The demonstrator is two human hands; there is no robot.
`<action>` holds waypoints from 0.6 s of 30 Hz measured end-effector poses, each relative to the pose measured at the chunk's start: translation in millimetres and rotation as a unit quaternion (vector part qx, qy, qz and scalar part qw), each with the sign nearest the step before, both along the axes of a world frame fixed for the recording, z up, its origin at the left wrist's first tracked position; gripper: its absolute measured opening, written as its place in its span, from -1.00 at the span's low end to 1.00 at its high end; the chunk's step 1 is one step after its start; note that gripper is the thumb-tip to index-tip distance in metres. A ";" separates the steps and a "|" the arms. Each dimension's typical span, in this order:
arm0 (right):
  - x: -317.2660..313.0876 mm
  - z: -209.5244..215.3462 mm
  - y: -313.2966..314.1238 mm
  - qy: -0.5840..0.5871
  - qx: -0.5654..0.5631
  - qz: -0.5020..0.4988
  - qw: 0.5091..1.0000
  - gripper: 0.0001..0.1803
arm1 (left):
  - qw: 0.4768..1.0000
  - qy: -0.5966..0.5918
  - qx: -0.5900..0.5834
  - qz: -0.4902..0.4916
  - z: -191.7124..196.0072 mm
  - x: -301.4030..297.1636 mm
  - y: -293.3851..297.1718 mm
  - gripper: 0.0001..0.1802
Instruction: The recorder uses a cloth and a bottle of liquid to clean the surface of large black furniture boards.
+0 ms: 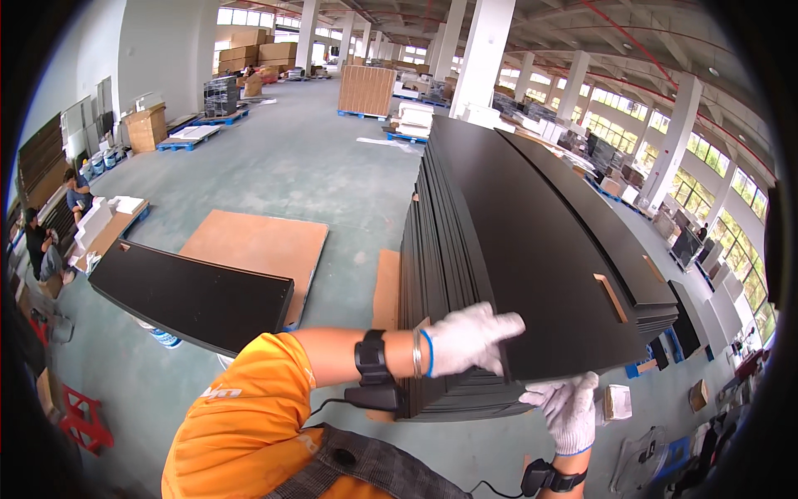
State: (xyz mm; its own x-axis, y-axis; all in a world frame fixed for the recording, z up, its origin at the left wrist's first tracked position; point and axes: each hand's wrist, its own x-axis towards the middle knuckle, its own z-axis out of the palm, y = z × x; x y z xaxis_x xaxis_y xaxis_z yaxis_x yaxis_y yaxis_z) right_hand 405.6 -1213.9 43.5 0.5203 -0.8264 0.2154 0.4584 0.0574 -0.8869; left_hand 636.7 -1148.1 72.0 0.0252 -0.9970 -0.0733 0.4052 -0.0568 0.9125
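Note:
A long black panel [532, 274] with a bare-wood slot near its close end lies on top of a tall stack of similar dark panels [432, 241]. My left hand [465, 339], in a white knit glove with a blue cuff, rests at the panel's left edge near the close corner, fingers spread over it. At the close end my right hand [567, 412], gloved alike, has its fingers bent at the panel's edge with the thumb raised; part of its grip is hidden.
A second dark stack [615, 233] adjoins on the right. Another black panel [195, 291] lies raised at left, beside a brown board [258, 241] on the floor. A red stool [83, 420] stands lower left. Two people [41, 245] are at far left. White columns [486, 58] rise behind.

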 end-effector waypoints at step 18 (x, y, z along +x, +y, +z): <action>-91.1 42.5 234.2 0.176 0.132 -0.541 0.812 -0.43 | 0.980 0.135 0.000 -0.148 -24.9 68.3 9.2 -0.41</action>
State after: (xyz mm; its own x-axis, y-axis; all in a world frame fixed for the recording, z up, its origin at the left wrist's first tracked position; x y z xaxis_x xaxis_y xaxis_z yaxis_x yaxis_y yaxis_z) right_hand 314.5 -979.7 86.0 -0.5496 -0.8340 -0.0478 0.0873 -0.0005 -0.9962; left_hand 705.0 -1138.9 47.2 -0.2850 -0.9578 -0.0376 0.5978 -0.2083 0.7741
